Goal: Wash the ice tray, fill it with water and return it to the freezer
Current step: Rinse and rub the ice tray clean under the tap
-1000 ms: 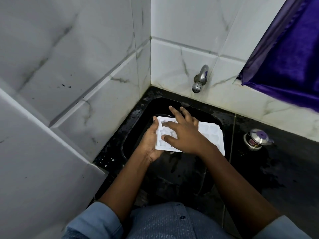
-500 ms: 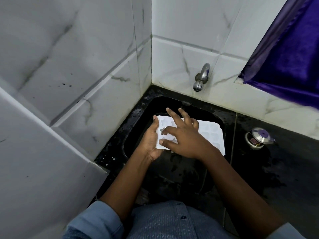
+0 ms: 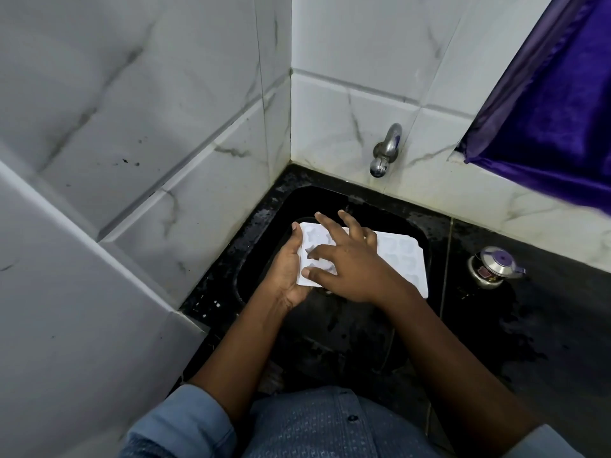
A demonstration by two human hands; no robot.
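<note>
White plastic ice tray (image 3: 403, 259) over black sink (image 3: 330, 200), gripped at one end by left hand (image 3: 287, 272); right hand (image 3: 357, 269) spread flat, fingertips on moulds; steel pot (image 3: 492, 267) label unreadable.

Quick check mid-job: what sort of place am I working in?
Probably a home kitchen: a black rectangular sink under a chrome wall tap, white marble-look wall tiles, and a small steel lidded pot on the wet black counter.
</note>
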